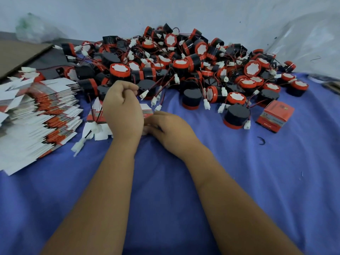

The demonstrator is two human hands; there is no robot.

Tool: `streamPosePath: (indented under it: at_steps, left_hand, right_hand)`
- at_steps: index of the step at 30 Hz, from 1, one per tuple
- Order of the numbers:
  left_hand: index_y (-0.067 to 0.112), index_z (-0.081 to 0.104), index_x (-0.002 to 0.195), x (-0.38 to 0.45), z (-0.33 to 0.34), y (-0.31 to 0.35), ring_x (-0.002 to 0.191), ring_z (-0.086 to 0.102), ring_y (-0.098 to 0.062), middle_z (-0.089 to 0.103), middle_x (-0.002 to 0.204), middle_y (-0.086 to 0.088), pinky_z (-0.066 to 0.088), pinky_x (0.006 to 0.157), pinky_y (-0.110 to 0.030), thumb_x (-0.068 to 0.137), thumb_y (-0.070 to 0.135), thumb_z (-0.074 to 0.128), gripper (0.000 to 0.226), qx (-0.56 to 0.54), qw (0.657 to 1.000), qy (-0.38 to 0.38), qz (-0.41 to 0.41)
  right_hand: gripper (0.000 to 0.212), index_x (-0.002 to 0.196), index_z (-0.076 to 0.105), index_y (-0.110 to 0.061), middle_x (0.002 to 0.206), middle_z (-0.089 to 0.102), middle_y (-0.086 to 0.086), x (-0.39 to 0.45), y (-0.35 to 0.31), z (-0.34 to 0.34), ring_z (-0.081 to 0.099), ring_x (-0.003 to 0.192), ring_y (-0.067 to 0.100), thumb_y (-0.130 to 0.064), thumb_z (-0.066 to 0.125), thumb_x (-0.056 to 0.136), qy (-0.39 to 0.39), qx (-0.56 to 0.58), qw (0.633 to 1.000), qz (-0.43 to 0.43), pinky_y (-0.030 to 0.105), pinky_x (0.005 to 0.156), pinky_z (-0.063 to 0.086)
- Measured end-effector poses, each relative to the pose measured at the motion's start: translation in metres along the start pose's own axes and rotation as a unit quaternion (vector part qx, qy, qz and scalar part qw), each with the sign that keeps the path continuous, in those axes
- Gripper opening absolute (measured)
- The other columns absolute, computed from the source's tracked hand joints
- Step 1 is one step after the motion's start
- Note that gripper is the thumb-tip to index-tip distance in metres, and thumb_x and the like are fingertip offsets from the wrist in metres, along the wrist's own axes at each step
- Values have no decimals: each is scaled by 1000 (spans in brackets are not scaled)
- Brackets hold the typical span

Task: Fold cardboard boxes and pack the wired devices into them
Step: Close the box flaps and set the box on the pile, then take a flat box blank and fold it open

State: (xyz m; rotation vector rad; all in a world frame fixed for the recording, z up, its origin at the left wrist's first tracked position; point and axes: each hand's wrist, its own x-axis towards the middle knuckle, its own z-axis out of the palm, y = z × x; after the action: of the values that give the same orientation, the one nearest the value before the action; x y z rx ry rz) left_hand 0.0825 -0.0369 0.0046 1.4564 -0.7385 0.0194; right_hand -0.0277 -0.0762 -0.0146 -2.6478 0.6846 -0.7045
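Observation:
A flat red-and-white cardboard box [147, 109] lies on the blue cloth, mostly hidden under my hands. My left hand [122, 110] is curled over it from above and grips it. My right hand [166, 128] comes in from the right, its fingertips pinching the box's near edge beside my left hand. Another unfolded box [100, 133] lies just left of my hands, with a wire and white connector [79, 145] across it. A big pile of black-and-red round wired devices [184, 61] fills the back of the table.
A tall fanned stack of flat boxes [36, 116] stands at the left. One folded red box [275, 115] sits at the right beside a loose device [236, 116]. A brown cardboard sheet [18, 52] lies back left, clear plastic [312, 43] back right.

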Motion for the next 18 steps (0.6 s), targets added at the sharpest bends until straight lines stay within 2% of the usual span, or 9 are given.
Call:
streamPosePath:
  at_steps: [2, 5, 6, 8, 10, 11, 14, 16, 18]
  left_hand:
    - [17, 63, 87, -2, 2, 1, 82, 55, -11, 60, 85, 10, 41, 71, -20, 87, 9, 38, 27, 13, 999, -13, 37]
    - [8, 68, 89, -15, 9, 9, 91, 55, -19, 60, 91, 1, 41, 80, -25, 87, 2, 44, 24, 69, 981, -71, 165]
    - [6, 68, 89, -22, 12, 13, 92, 54, -22, 60, 92, -4, 40, 81, -25, 85, 0, 46, 23, 86, 968, -99, 216]
    - [4, 67, 89, -37, 19, 19, 89, 52, -26, 59, 92, -10, 41, 76, -30, 83, -1, 48, 20, 95, 936, -159, 300]
    - [5, 65, 93, -48, 23, 22, 85, 51, -23, 58, 90, -7, 42, 70, -35, 86, 2, 49, 18, 84, 917, -208, 329]
    - [5, 64, 95, -50, 23, 22, 83, 51, -21, 58, 90, -5, 43, 68, -36, 87, 2, 49, 18, 77, 915, -226, 325]
    - [4, 66, 95, -45, 22, 18, 82, 54, -21, 60, 90, -7, 44, 67, -33, 88, 0, 51, 18, 81, 921, -223, 309]
    - [2, 68, 92, -42, 23, 17, 86, 51, -22, 59, 91, -12, 39, 71, -23, 84, -4, 53, 18, 100, 921, -191, 324]
    - [1, 68, 89, -42, 25, 17, 89, 46, -20, 59, 91, -14, 33, 75, -18, 80, -9, 55, 18, 117, 920, -165, 337]
  right_hand:
    - [24, 109, 71, -14, 101, 67, 4, 0, 4, -2, 57, 93, 27, -20, 49, 101, 29, -39, 999, 9, 41, 79, 43]
    - [24, 77, 63, -15, 73, 55, -4, 2, 6, -2, 47, 74, 24, -6, 51, 96, 81, -12, 996, 46, 42, 68, 40]
    - [32, 70, 54, -23, 68, 48, -12, 3, 8, -4, 47, 71, 18, -2, 52, 94, 93, 24, 993, 71, 37, 65, 41]
    - [46, 73, 42, -37, 71, 45, -19, 0, 9, -7, 54, 67, -1, 2, 51, 95, 138, 125, 975, 124, 15, 65, 45]
    - [42, 77, 44, -36, 76, 50, -17, -3, 14, -8, 57, 66, -14, 2, 47, 96, 225, 128, 957, 134, 4, 65, 44]
    - [36, 76, 46, -33, 75, 51, -15, -5, 18, -10, 58, 65, -9, -2, 46, 95, 246, 140, 949, 141, 6, 66, 45]
    - [32, 64, 54, -20, 63, 50, -4, -5, 23, -15, 47, 60, 9, -7, 43, 91, 253, 169, 944, 125, 30, 68, 43]
    - [42, 64, 58, -32, 65, 53, -8, -3, 24, -18, 49, 64, 9, -5, 45, 93, 254, 160, 942, 147, 29, 68, 43]
    - [40, 73, 54, -37, 74, 55, -9, 0, 22, -16, 52, 74, 13, -2, 50, 94, 265, 262, 906, 199, 29, 75, 45]
